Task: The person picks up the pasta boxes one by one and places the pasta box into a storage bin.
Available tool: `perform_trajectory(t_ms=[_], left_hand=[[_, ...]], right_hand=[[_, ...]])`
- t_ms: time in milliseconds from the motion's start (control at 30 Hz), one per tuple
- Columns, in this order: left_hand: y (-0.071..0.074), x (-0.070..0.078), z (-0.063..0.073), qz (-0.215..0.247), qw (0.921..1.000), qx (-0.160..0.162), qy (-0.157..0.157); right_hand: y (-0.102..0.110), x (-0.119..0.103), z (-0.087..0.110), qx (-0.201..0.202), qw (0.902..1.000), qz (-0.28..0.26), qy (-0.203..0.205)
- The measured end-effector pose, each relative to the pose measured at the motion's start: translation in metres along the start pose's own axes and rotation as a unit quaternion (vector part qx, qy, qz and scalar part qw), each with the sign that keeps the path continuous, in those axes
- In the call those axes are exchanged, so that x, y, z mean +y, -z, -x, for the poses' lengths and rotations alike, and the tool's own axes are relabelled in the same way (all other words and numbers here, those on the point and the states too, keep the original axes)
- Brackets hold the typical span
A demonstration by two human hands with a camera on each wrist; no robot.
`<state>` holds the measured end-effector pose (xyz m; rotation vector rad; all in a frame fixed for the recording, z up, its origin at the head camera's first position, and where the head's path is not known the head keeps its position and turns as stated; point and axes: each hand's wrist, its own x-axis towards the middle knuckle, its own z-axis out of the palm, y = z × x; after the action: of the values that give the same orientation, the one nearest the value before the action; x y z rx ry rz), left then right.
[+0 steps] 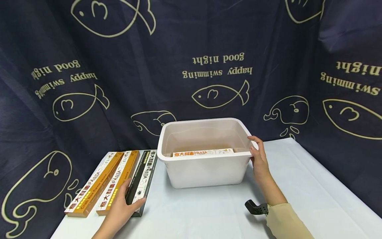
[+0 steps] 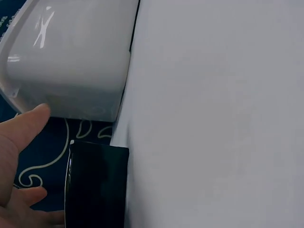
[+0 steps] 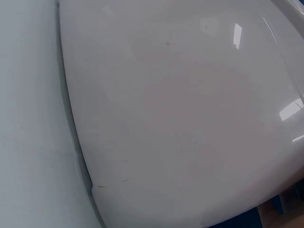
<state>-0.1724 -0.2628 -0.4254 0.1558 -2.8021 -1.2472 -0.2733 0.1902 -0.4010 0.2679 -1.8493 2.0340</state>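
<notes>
While the right grip pinches the rim of a white bin between thumb and fingers, the left grip has its thumb and fingers spread about the near part of a black pasta box; whether those fingers touch the cardboard, I cannot tell, though the left wrist view shows the thumb apart from it. This box lies just beneath the left grip and runs away from it. Its white strip reads "意大利面" at the far end, then "PASTA" towards the grip; the small lettering on the black part is too blurred to read surely.

Immediately left of the left grip is an orange-and-white box with "意大利面 PASTA" in red and, partly covered by the hand, a line ending in "sauce". Farther left lies a similar box, lettered "意大利面 PASTA" and "Crab Roe flavor sauce". Left of the right grip, inside the bin, another carton shows "意大利面" and "PASTA" in orange above the near rim.

The bin and boxes rest on a pale surface. Beyond both grips hangs a dark blue curtain, printed with fish outlines and upside-down words, "good night" and "happy swimming".
</notes>
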Motion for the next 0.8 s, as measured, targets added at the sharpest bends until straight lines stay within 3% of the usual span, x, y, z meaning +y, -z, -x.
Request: perform_trajectory(t_ms=[200, 500, 800], left_hand=[[0.004, -0.005, 0.002, -0.035, 0.9989, -0.029, 0.011], [0.005, -0.017, 0.005, -0.030, 0.9972, -0.064, -0.023], [-0.001, -0.020, 0.003, -0.058, 0.9955, -0.047, -0.058]], right_hand=[[0.000, 0.004, 0.000, -0.003, 1.0000, 0.003, -0.004], [0.000, 0.007, 0.001, -0.009, 0.9999, 0.011, -0.001], [0.003, 0.003, 0.000, -0.008, 0.9997, 0.024, -0.003]])
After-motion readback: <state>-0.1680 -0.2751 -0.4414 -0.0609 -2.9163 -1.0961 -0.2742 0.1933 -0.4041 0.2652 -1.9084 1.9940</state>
